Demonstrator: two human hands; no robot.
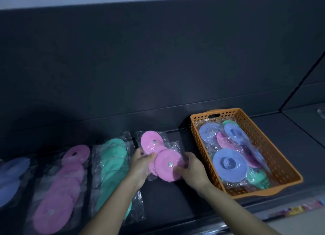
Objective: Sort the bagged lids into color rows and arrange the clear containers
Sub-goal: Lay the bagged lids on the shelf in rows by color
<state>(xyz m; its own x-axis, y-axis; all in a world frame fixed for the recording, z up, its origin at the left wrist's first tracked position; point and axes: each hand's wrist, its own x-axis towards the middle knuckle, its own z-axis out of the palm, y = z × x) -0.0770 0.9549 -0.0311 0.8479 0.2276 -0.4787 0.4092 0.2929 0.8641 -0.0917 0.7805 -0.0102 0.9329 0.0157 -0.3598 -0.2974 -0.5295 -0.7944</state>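
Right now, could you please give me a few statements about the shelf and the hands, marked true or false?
1. Both hands hold pink bagged lids. True: left hand and right hand each have a grip on them.
2. The orange basket is empty. False: it holds blue, pink and green bagged lids.
3. The green row lies left of the hands. True.
4. The basket sits left of the rows. False: it sits to the right.

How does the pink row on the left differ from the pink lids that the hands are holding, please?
The pink row lies untouched on the shelf; the held pink lids are gripped by the left hand and right hand. The row is long, many overlapping; the held ones few. Both are pink and bagged.
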